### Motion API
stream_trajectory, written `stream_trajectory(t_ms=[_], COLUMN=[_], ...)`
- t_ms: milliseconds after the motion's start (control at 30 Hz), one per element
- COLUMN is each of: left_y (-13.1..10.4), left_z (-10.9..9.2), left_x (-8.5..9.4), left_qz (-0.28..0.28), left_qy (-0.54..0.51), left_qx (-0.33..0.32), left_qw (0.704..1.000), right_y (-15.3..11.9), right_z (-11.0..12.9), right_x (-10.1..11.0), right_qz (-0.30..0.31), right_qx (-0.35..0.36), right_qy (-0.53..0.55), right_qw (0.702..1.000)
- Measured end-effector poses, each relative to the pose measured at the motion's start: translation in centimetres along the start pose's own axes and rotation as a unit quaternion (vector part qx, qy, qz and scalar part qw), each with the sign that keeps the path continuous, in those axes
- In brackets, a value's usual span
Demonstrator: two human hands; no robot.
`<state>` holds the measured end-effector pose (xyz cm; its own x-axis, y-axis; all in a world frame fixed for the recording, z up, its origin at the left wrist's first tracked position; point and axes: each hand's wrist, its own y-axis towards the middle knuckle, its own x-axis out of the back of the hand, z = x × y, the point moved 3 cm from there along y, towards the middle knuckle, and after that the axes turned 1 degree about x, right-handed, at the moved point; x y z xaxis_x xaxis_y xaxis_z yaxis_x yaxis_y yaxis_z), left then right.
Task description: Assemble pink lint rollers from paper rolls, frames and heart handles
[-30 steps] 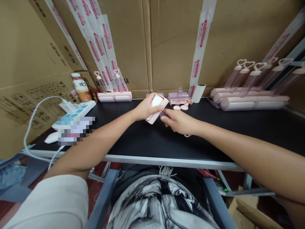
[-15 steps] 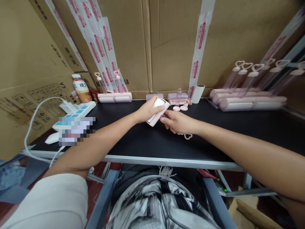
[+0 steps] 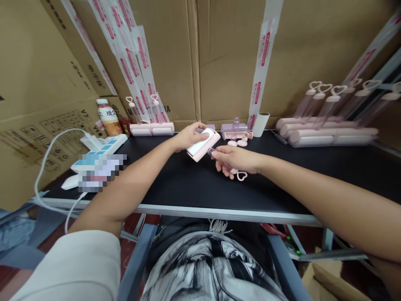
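Above the black table, my left hand (image 3: 190, 137) is closed on a pink and white roller head (image 3: 203, 145), which is tilted, its white side facing up. My right hand (image 3: 230, 159) is wrapped round a clear handle (image 3: 211, 151) with a pink heart-shaped loop (image 3: 241, 176) at its lower end. The handle's tip shows between thumb and fingers, close to the roller head's right side; whether the two touch I cannot tell. Behind my hands lie small round pink pieces (image 3: 237, 143), a pink part (image 3: 232, 135) and a purple clear cover (image 3: 226, 127).
Finished-looking rollers with heart handles stand at the back left (image 3: 152, 128) and right (image 3: 335, 137). A white tube (image 3: 261, 124) stands behind. At left are a bottle (image 3: 109, 118), a power strip (image 3: 100, 152) with a cable and a blurred-out object. Cardboard (image 3: 232, 62) rises behind.
The roller head in my left hand has moved slightly left and turned flatter, showing more of its white side. More of the handle and its heart loop shows at my right hand.
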<state>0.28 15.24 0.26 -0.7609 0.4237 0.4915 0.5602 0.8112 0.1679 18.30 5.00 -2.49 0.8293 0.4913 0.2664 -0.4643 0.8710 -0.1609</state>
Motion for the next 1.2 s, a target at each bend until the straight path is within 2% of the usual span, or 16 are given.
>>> stream_trajectory(t_ms=[167, 300, 367, 600, 767, 900, 1000, 1100, 1200], left_y=[-0.1, -0.6, -0.9, -0.7, 0.3, 0.5, 0.0, -0.6, -1.0], left_z=[-0.6, -0.9, -1.1, -0.1, 1.4, 1.3, 0.5, -0.3, -0.8], left_x=[0.7, 2.3, 3.2, 6.3, 8.1, 7.7, 6.5, 5.7, 5.7], left_qz=[-0.021, -0.057, -0.082, -0.167, -0.253, -0.284, -0.253, -0.226, -0.243], left_qy=[-0.07, -0.081, -0.079, -0.104, -0.092, -0.077, -0.042, -0.031, -0.017], left_qx=[-0.02, -0.059, -0.085, -0.094, -0.113, -0.128, -0.137, -0.143, -0.158], left_qw=[0.997, 0.993, 0.99, 0.976, 0.957, 0.947, 0.957, 0.963, 0.957], right_y=[0.0, -0.4, -0.5, -0.1, 0.4, 0.7, 0.7, 0.8, 0.7], right_z=[0.4, 1.2, 1.7, 1.9, 1.2, 0.9, 0.7, 0.6, 0.8], right_x=[0.3, 0.6, 0.8, 2.4, 3.4, 3.5, 3.8, 4.2, 4.4], right_qz=[0.042, 0.077, 0.067, -0.093, -0.218, -0.243, -0.262, -0.278, -0.275], right_qx=[0.001, 0.003, 0.008, 0.081, 0.15, 0.214, 0.239, 0.239, 0.218], right_qy=[0.146, 0.217, 0.237, 0.257, 0.176, 0.085, 0.042, 0.031, 0.053], right_qw=[0.988, 0.973, 0.969, 0.958, 0.948, 0.942, 0.934, 0.93, 0.935])
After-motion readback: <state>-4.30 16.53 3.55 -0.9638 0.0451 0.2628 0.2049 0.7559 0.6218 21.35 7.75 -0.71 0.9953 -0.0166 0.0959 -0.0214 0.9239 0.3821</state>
